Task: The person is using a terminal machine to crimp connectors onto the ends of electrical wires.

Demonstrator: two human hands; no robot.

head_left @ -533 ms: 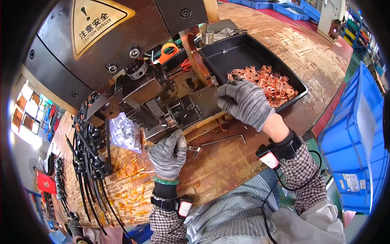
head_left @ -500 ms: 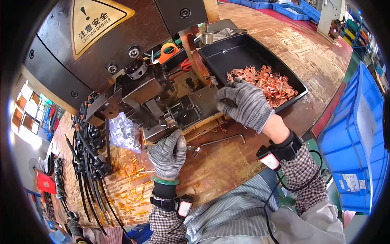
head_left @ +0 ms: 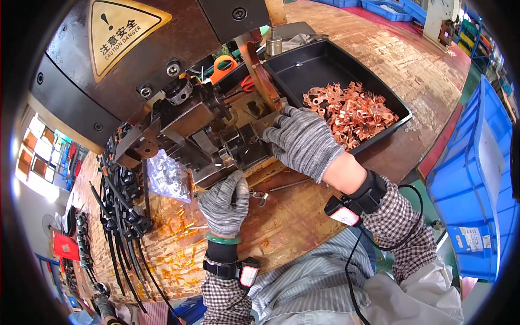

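Observation:
My left hand (head_left: 223, 206), in a grey knitted glove, is closed with thumb and fingers together at the front edge of the press die (head_left: 230, 154). Whatever it may pinch is too small to name. A small silvery metal piece (head_left: 262, 197) lies beside it. Over the die's right side reaches my right hand (head_left: 304, 142), gloved alike, its fingers bent and drawn together; anything between them is hidden. Copper terminals (head_left: 352, 114) lie heaped in the black tray (head_left: 398, 125) beyond my right hand.
A dark press head (head_left: 146, 40) with a yellow warning sign overhangs the die. Black cables (head_left: 122, 216) and a clear bag of metal parts (head_left: 165, 176) lie left; brass-coloured bits (head_left: 176, 244) are scattered nearby. A hex key (head_left: 290, 185) lies partly under my right arm. Blue bins (head_left: 466, 184) stand right.
My right hand has moved left from beside the tray to over the die, now covering much of the hex key. My left hand has stayed nearly in place.

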